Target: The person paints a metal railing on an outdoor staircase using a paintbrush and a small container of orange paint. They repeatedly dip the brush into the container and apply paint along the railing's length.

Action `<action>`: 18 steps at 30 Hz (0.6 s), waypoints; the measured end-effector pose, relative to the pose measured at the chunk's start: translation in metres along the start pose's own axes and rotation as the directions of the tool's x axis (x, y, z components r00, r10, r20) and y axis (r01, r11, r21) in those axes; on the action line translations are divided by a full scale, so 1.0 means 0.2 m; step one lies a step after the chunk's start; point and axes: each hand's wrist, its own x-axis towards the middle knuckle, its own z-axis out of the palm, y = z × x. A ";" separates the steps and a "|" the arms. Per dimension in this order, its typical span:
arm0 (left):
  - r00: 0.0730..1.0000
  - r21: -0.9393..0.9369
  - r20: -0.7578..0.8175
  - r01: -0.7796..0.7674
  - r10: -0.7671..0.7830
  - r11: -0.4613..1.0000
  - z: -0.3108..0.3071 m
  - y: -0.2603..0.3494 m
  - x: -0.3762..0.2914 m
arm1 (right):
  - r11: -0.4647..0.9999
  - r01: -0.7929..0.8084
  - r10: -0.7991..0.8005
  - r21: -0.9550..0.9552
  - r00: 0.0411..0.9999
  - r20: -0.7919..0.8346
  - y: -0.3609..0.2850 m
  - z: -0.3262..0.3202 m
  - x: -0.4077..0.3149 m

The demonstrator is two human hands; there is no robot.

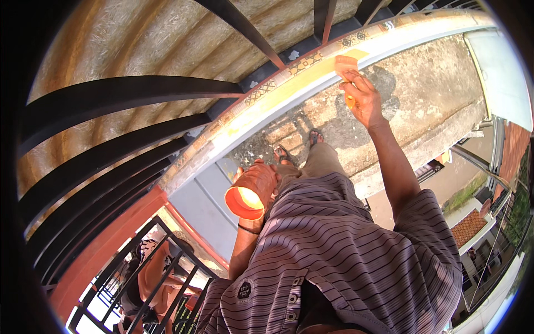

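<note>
My left hand [275, 179] is wrapped around an orange, paint-smeared cylindrical container [254, 188] at lower centre, its round mouth facing the camera. Raised at the upper right, my right hand [365, 98] grips a flat paintbrush [346, 64] by its handle, with an orange end showing below the fingers. The brush's orange-coated bristles lie at the ledge [308, 79], over a yellow-orange band. A patterned tile strip [260, 92] runs along the ledge beside that band. Whether the bristles touch the surface is hard to tell.
Black metal bars [137, 89] rise from the ledge in front of corrugated sheeting [167, 50]. My sandalled feet stand on a stained concrete floor [425, 87]. A red-orange wall edge [112, 238] and a black railing [167, 267] are at lower left, with a person [154, 279] behind the railing.
</note>
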 end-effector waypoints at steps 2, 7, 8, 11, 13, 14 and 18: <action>1.000 0.005 -0.001 0.002 -0.002 1.000 0.00 0.00 0.00 | 0.998 0.035 -0.037 0.042 0.998 0.045 -0.03 -0.01 -0.02; 1.000 0.101 0.022 -0.019 0.017 0.995 0.01 0.00 0.00 | 0.998 -0.067 0.067 0.005 0.987 -0.147 0.11 -0.08 0.04; 1.000 0.101 0.021 -0.019 0.016 0.995 0.01 0.00 0.00 | 0.994 -0.111 0.110 0.004 0.975 -0.195 0.13 -0.08 0.05; 1.000 0.075 0.025 -0.010 0.008 0.997 0.02 -0.01 0.00 | 0.993 -0.031 0.020 -0.114 0.995 -0.097 0.10 -0.04 0.06; 1.000 0.086 0.014 -0.015 0.014 0.996 0.03 -0.01 0.00 | 0.998 0.004 -0.001 -0.067 0.999 0.039 0.01 -0.01 0.00; 1.000 0.109 0.001 -0.020 0.020 0.994 0.03 -0.02 0.00 | 0.998 0.034 -0.031 -0.043 0.998 0.062 -0.02 -0.01 -0.01; 1.000 0.123 -0.006 -0.024 0.025 0.992 0.03 -0.02 0.00 | 0.993 0.041 -0.041 -0.114 0.999 0.000 0.04 -0.07 0.02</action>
